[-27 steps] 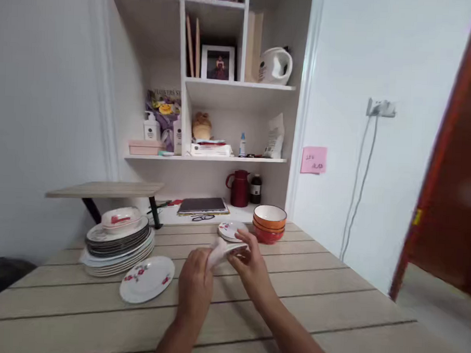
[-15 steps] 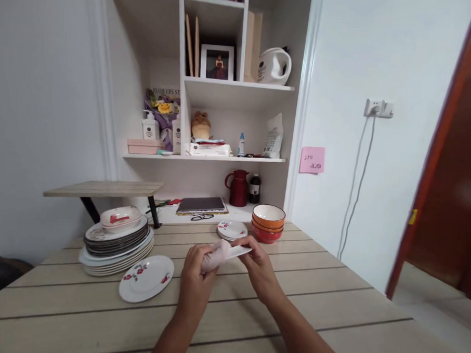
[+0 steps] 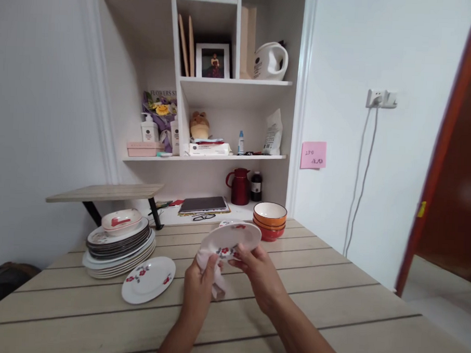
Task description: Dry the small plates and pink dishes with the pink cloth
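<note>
My right hand (image 3: 257, 271) grips the near rim of a small white saucer with red flowers (image 3: 233, 238), tilted so its face turns toward me above the wooden table (image 3: 331, 305). My left hand (image 3: 198, 287) is closed on a crumpled pale cloth (image 3: 214, 272) pressed against the saucer's lower left edge. A small stack of like saucers (image 3: 233, 224) peeks out just behind the held one.
A tall stack of plates topped by a small dish (image 3: 119, 239) stands at the left, with one flowered plate (image 3: 148, 279) lying beside it. Stacked orange bowls (image 3: 270, 219) sit behind the saucer. Shelves with a red jug (image 3: 239, 187) rise at the back.
The saucer, held flat and edge-on before, has been lifted and tipped up toward me. The cloth has moved from its top to its lower edge.
</note>
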A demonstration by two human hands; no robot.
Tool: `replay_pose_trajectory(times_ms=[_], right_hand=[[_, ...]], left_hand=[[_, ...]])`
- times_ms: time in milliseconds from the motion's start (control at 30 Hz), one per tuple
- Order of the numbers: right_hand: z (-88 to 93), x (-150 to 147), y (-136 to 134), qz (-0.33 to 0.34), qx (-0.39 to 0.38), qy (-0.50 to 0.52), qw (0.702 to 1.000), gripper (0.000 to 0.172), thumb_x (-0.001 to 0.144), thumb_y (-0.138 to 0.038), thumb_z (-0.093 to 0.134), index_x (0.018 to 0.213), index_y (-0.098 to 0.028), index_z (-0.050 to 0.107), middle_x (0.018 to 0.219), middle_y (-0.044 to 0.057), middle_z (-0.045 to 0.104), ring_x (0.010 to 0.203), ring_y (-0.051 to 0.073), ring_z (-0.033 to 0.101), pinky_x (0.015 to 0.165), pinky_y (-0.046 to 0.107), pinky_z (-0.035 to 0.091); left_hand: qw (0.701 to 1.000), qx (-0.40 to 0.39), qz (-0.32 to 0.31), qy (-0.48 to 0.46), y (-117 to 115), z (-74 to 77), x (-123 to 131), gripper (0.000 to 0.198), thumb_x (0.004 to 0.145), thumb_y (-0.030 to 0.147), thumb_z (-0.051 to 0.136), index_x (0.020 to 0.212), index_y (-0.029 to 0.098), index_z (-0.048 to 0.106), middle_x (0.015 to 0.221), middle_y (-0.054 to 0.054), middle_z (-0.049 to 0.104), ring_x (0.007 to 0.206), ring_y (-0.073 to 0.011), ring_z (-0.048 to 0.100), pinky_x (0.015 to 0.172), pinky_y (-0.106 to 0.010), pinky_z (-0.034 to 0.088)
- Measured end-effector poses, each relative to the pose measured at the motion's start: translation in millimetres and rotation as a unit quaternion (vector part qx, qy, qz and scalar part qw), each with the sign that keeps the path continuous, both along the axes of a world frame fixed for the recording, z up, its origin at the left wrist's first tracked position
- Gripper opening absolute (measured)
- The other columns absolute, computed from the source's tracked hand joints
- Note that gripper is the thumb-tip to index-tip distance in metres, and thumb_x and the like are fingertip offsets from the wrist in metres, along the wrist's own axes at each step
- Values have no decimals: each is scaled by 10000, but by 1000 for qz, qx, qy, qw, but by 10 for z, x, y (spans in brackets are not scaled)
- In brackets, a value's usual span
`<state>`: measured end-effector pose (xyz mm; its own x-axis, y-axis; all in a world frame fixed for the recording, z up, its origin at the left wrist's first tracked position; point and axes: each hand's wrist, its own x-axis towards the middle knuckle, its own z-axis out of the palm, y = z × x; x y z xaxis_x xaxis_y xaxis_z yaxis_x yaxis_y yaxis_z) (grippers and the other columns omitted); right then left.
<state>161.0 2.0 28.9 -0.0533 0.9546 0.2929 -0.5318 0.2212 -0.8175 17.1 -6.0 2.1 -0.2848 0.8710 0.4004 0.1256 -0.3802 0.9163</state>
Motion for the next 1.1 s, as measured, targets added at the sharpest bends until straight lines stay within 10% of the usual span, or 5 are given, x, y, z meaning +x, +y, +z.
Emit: replay_pose_trajectory(times_ms=[433,567,767,967,1100], right_hand=[[-130,-27,36,95,-30,-116,988,558,626,-316,792,1139,-172,626,1056,90,713,970,256,644,881,388,476],[-46,31,54,-56,77,-164,982,651,639,-268,788,1242,-263,543,1236,62,631,1016,221,623,889,365,479],[42,58,49,-76,201,-312,925,77,803,-298,649,842,-238,678,868,26,696,868,210,629,819,346,471],[-32,116,62,-147,210,-366,894,80,745,-208,663,809,-255,671,827,11,671,756,197,558,678,297,393],[-11,90,44,-84,147,-264,949,68,790,-267,655,745,-228,623,658,-25,604,629,153,501,590,261,346]], left_hand=[[999,-10,23,-34,43,45,-78,464,801,566,579,1044,171,613,762,-13,680,668,-171,636,591,-276,511],[988,67,67,122,98,-4,-172,270,839,409,534,976,194,622,809,-30,663,764,-204,632,699,-333,515],[936,157,64,309,90,-74,-140,158,821,189,443,852,217,596,838,-45,623,816,-219,588,733,-343,472],[955,153,91,239,46,-23,-98,109,834,271,514,872,218,602,850,-40,637,831,-217,599,752,-332,480],[995,41,52,76,24,49,-62,316,797,473,615,938,190,620,782,-20,671,705,-182,614,648,-279,495]])
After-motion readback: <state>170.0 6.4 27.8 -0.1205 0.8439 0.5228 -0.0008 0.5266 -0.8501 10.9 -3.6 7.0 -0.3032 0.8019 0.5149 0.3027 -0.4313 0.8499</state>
